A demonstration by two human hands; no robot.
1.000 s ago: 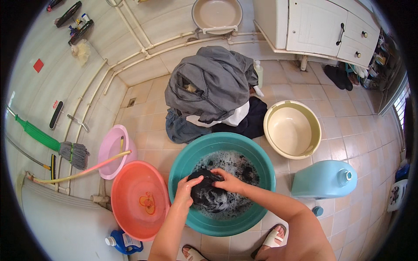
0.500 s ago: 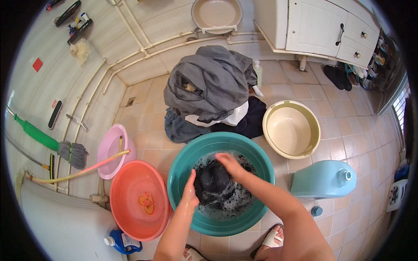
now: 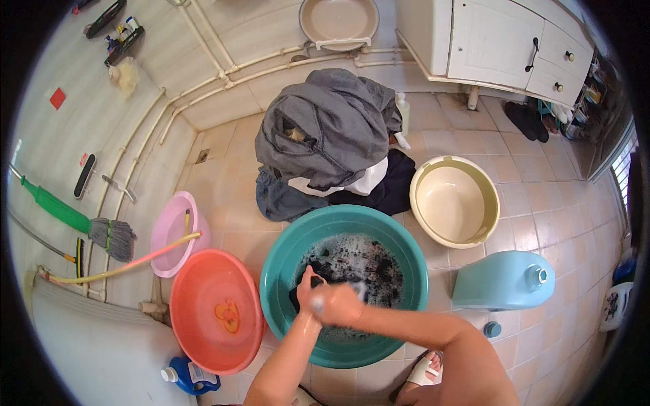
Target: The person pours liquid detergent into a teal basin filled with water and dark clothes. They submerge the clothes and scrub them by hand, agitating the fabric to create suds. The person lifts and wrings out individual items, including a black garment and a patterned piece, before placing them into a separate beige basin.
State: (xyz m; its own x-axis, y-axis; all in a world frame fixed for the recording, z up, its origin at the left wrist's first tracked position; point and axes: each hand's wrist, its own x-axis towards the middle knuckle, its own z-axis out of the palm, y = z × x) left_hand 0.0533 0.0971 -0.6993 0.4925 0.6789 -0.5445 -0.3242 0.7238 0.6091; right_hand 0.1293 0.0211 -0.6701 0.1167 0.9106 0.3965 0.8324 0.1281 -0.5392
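Note:
A large teal basin in front of me holds sudsy dark water. Inside its left part, my left hand closes on a dark wet cloth, of which only small bits show beside the fingers. Pressed against it from the right is my right hand, blurred by motion and curled, with white foam on it; what lies within its fingers is hidden. The rest of the cloth is under the hands or in the water.
Beyond the basin rises a heap of grey clothes. An orange basin and a pink basin stand left, a cream basin right. Also right are a light-blue jug and its cap. A blue bottle stands lower left.
My right hand has moved left and nearer, from the far side of the dark cloth to against my left hand. The bunched cloth, plainly seen before, is now mostly hidden.

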